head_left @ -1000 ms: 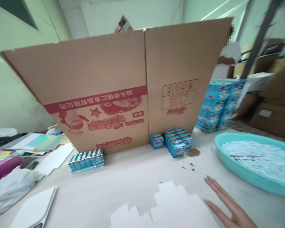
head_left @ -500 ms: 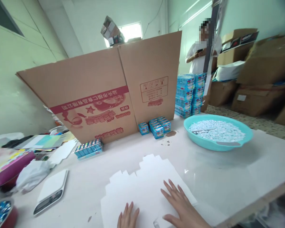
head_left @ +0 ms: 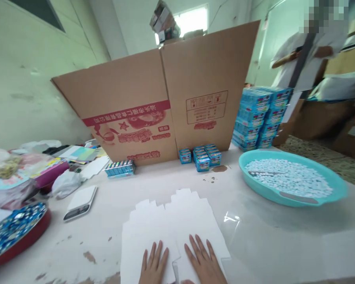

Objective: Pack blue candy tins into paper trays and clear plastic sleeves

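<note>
Several flat white card pieces (head_left: 154, 221) with notched edges lie overlapping on the table in front of me. My left hand (head_left: 154, 262) rests on the left part of the cards, palm down, fingers stretched out. On the right part lies my right hand (head_left: 203, 260), also flat with its fingers spread. A narrow gap with a cut edge shows between the cards, between my two hands. Neither hand grips anything. The near ends of both hands run out of the bottom of the view.
A turquoise basin (head_left: 301, 201) of small pale pieces stands right. Left are a white scale (head_left: 81, 201) and a red bowl (head_left: 32, 240) of blue-wrapped pieces. Behind are small blue boxes (head_left: 201, 162), a cardboard sheet (head_left: 130, 86), stacked blue packs (head_left: 251, 118) and a person (head_left: 322, 59).
My view has turned to the right and the red bowl shows more fully. My right hand has moved left, closer to my left hand, and both lie flat on the cards.
</note>
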A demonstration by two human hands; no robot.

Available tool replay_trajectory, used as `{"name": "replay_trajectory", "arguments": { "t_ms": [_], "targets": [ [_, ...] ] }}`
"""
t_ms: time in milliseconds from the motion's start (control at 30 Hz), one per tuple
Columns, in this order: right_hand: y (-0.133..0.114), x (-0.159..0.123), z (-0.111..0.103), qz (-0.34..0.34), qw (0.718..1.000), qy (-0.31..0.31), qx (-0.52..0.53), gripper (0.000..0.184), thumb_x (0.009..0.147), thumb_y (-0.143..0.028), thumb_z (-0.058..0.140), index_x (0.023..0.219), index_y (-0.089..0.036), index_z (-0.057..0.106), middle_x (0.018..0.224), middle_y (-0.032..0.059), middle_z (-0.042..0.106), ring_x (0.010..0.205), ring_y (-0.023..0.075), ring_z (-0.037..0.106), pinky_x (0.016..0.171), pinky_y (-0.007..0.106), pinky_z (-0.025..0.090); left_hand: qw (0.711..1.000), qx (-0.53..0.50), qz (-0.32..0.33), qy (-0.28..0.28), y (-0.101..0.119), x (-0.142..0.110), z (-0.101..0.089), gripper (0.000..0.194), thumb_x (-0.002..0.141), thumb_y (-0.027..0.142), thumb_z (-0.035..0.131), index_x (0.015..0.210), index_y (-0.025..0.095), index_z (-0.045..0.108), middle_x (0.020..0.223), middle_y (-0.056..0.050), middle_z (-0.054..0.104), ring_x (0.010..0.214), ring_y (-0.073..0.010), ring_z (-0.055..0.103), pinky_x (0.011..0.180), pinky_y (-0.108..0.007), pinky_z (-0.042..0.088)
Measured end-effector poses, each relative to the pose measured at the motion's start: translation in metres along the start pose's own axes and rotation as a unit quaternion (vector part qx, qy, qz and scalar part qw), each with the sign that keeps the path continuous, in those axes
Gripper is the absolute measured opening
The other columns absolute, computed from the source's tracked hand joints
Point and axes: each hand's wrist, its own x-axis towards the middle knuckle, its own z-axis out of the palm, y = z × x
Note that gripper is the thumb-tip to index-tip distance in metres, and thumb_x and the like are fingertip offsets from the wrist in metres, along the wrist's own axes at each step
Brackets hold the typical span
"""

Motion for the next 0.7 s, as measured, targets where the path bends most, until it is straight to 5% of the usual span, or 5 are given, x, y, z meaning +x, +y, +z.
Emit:
{"name": "replay_trajectory", "arguments": {
  "t_ms": [200,467,600,700],
  "targets": [
    [-0.014,-0.004,-0.034,0.035,0.998,-0.044,0.043,0.077,0.089,-0.062,0.04,0.151,-0.025,0.016,0.154,0.0103,0.023,0.14,0.0361,0.024,0.107,0.062,0.026,0.991,-0.096,-0.001,-0.096,0.015,0.0,-0.051,0.093,0.077,0.069,0.051,0.15,0.029,0.009,0.156,-0.011,0.014,0.142,-0.0401,0.017,0.108,-0.067,0.022],
    [-0.042,-0.016,-0.011,0.086,0.996,0.009,0.028,0.073,0.087,-0.062,0.044,0.147,-0.022,0.031,0.153,0.0103,0.028,0.141,0.0342,0.022,0.111,0.059,0.023,0.983,-0.121,0.035,-0.134,-0.003,-0.012,-0.053,0.081,0.084,0.065,0.045,0.149,0.027,0.016,0.156,-0.014,0.015,0.143,-0.0379,0.012,0.108,-0.068,0.022],
    [-0.055,-0.015,-0.014,0.108,0.994,-0.008,0.012,0.073,0.087,-0.065,0.041,0.143,-0.018,0.04,0.152,0.0125,0.031,0.141,0.0328,0.022,0.112,0.057,0.021,0.976,-0.136,0.099,-0.141,-0.022,-0.035,-0.061,0.101,0.071,0.073,0.055,0.149,0.019,0.02,0.154,-0.02,0.017,0.142,-0.0415,0.011,0.108,-0.07,0.019],
    [-0.055,-0.015,-0.021,0.122,0.992,-0.043,0.006,0.076,0.087,-0.068,0.037,0.144,-0.018,0.038,0.153,0.0128,0.028,0.142,0.0313,0.019,0.113,0.055,0.017,0.97,-0.158,0.132,-0.127,-0.032,-0.051,-0.059,0.077,0.081,0.059,0.057,0.141,0.016,0.037,0.15,-0.021,0.031,0.14,-0.036,0.027,0.11,-0.061,0.028]
  ]
}}
